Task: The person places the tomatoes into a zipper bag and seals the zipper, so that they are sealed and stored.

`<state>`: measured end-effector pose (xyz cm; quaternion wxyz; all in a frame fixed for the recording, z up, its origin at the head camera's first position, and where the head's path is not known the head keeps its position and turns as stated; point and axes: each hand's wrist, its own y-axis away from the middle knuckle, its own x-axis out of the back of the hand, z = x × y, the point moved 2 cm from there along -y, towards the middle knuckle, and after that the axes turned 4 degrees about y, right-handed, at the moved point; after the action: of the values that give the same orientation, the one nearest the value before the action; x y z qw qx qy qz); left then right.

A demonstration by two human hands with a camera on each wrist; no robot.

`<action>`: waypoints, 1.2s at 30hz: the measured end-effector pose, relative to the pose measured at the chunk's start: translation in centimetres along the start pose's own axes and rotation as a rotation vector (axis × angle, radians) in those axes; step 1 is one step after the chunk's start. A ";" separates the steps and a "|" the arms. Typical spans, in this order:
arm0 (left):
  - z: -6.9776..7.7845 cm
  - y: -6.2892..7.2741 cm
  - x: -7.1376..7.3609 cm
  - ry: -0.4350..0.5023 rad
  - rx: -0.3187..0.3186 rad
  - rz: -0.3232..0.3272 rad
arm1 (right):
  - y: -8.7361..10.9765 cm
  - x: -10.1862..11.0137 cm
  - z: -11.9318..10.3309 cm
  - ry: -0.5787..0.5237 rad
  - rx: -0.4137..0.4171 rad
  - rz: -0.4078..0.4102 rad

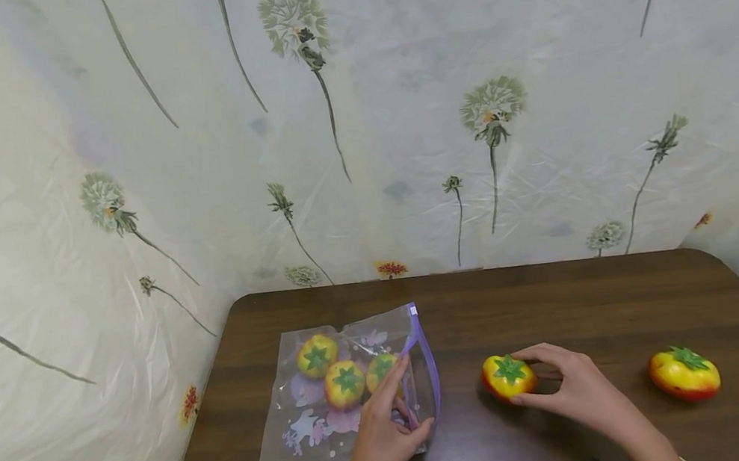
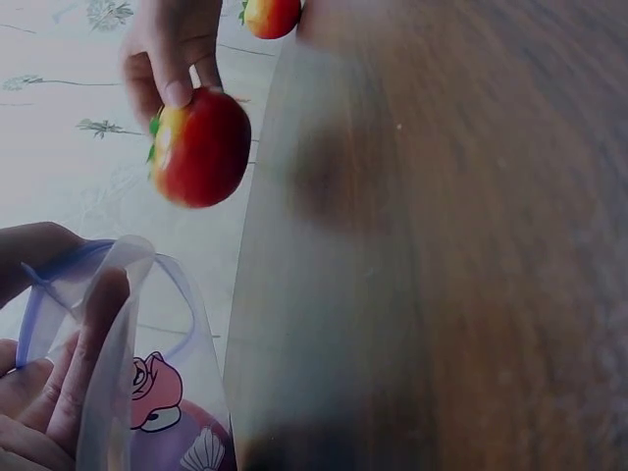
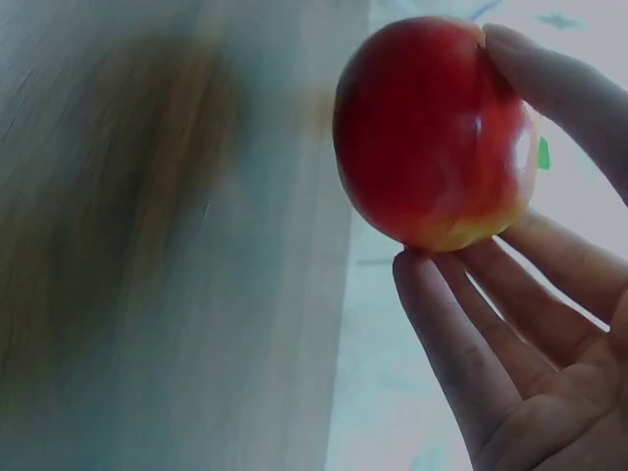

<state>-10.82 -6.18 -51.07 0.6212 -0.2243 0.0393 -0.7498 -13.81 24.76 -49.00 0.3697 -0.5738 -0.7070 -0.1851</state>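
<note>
A clear zip bag (image 1: 278, 450) with a purple zip edge and printed pictures lies at the left, with three red-and-yellow fruits (image 1: 344, 385) inside, each with a green star-shaped leaf. My left hand (image 1: 380, 432) holds the bag's mouth, its fingers at the zip edge; the left wrist view shows that mouth (image 2: 186, 304) parted. To the right, my right hand (image 1: 578, 389) grips another such fruit (image 1: 508, 377) between thumb and fingertips. In the right wrist view the held fruit (image 3: 432, 132) turns its red underside to the camera, above the table.
One more red-and-yellow fruit (image 1: 684, 374) rests on the dark wooden table (image 1: 518, 297) at the right, beyond my right hand. A pale cloth with dandelion prints (image 1: 390, 108) hangs behind the table and along its sides.
</note>
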 end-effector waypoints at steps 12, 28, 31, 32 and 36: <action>0.0 0.1 -0.1 -0.011 0.009 -0.016 | -1.7 -2.3 -2.2 -0.037 0.139 0.035; 0.0 0.0 0.0 -0.037 0.043 -0.054 | -5.1 -5.8 -5.0 -0.098 0.233 -0.004; 0.1 -0.1 0.0 -0.032 0.042 -0.062 | -5.5 -6.4 -5.2 -0.083 0.238 -0.032; 0.1 -0.1 0.0 -0.030 0.043 -0.064 | -5.6 -6.6 -5.3 -0.076 0.240 -0.040; 0.1 -0.1 0.1 -0.034 0.034 -0.067 | -5.9 -7.2 -5.6 -0.045 0.247 -0.061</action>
<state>-10.90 -6.20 -50.95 0.6001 -0.2276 0.0087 -0.7668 -17.18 14.45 -49.65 0.4158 -0.5060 -0.7497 -0.0950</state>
